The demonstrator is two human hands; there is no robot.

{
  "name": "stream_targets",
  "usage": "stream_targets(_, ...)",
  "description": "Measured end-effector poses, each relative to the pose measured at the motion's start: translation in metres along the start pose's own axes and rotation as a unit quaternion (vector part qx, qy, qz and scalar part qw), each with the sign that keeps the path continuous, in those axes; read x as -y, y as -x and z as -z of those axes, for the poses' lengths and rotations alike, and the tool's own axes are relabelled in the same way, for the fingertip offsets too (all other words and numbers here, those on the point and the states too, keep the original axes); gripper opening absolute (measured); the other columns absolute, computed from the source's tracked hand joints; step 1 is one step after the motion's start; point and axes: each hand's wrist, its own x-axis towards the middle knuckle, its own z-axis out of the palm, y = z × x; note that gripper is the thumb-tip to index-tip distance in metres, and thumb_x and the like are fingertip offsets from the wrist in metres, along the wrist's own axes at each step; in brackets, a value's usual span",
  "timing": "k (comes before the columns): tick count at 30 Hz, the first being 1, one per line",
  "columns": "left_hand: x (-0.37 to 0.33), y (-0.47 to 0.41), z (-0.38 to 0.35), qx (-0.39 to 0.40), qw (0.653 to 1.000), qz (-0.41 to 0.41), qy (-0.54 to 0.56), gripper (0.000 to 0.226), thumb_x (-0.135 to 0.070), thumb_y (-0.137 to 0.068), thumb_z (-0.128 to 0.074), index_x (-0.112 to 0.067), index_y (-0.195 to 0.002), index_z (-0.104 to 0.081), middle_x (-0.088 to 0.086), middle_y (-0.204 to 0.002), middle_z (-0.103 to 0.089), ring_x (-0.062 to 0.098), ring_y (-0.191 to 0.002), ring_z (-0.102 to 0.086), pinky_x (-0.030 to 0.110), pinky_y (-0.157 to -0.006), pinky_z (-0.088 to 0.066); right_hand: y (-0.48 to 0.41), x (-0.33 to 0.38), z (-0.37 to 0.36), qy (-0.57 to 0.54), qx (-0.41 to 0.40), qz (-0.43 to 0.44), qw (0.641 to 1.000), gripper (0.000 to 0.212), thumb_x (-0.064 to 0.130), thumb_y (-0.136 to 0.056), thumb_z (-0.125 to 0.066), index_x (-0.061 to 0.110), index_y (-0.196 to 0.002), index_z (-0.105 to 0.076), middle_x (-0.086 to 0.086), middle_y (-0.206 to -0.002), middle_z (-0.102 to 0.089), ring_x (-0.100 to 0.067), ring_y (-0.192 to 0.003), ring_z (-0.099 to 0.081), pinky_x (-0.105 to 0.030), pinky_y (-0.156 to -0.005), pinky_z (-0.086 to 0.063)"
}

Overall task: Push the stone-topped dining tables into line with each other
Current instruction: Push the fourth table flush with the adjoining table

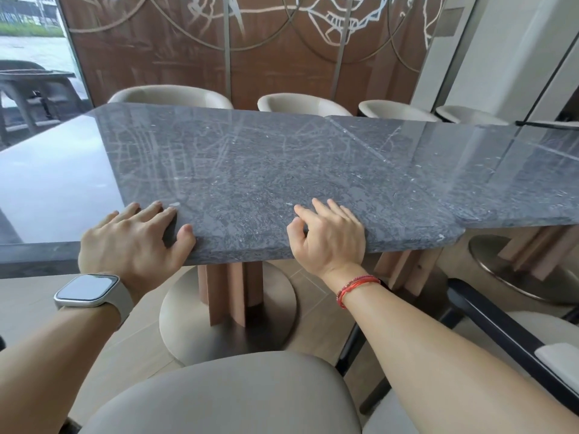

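Just beyond the padded chair [219,396] below me, my left hand [125,242] and right hand [329,239] press on the near edge of the grey stone surface [250,164], fingers [150,211] laid on top, gripping nothing. Its right end meets the second stone surface [470,158].

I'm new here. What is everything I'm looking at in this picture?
tables: at least two, grey stone tops, side by side, centre.
table bases: two, round metal with wooden columns, underneath.
chairs: at least four, cream; backs beyond the tables, one seat nearest the camera.
wall panel: one, brown with pale lines, behind.
watch: one, silver, left wrist.
bracelet: one, red, right wrist.
hands: two, bare; left hand and right hand press the table's near edge.
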Motion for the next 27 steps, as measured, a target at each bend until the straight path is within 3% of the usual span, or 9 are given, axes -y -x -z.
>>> stream_targets(18, 0.013, -0.018, -0.029, -0.015, 1.0, 0.001, -0.012, 0.05, -0.045, -0.092, -0.039, -0.01, -0.08, -0.073, 0.009, -0.079, -0.071, 0.038, -0.077, -0.068, 0.037, -0.058, -0.044, -0.024, 0.0, -0.024, -0.009, -0.013, -0.002, 1.0, 0.044, 0.034, -0.085, -0.042, 0.019, -0.097, -0.082, -0.018, -0.107, -0.076, -0.042, -0.099, -0.069, -0.046, -0.089, -0.053)
stream_targets(27, 0.014, -0.027, -0.037, -0.034, 0.999, 0.002, -0.015, 0.04, -0.04, -0.091, -0.045, -0.011, -0.075, -0.068, 0.009, -0.068, -0.062, 0.037, -0.07, -0.066, 0.029, -0.057, -0.025, -0.034, -0.002, -0.034, -0.002, -0.033, 0.015, 0.999, 0.046, 0.033, -0.086, -0.041, 0.019, -0.1, -0.081, -0.017, -0.103, -0.077, -0.042, -0.096, -0.07, -0.045, -0.087, -0.054)
